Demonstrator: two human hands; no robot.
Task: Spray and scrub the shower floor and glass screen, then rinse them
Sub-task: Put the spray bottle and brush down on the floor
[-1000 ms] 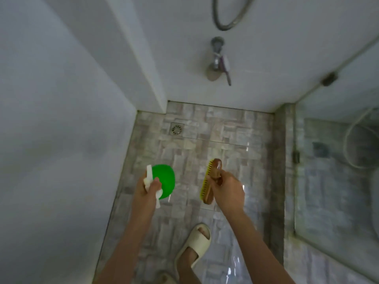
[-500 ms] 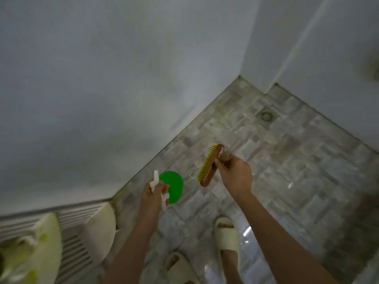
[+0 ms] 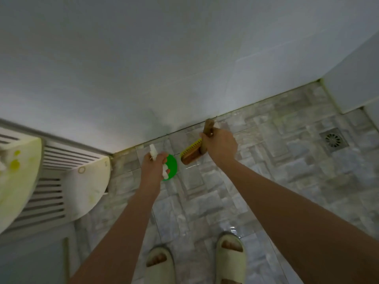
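My left hand (image 3: 154,166) grips a green spray bottle (image 3: 171,167) by its white trigger head, held low over the grey stone-tile shower floor (image 3: 266,165). My right hand (image 3: 220,145) holds a wooden scrub brush (image 3: 191,153) with yellow bristles by its handle, near where the floor meets the white wall (image 3: 164,68). The brush hangs above the tiles, bristles facing left. The glass screen is out of view.
A square floor drain (image 3: 333,140) sits at the right. White corner shelves (image 3: 86,185) with yellowish stains jut out at the left over a slatted panel. My two feet in pale slides (image 3: 230,261) stand on wet tiles at the bottom.
The view has swung left, so the shelves now fill the left side and the drain sits far right. Both hands keep their hold; the brush has turned closer to the wall base.
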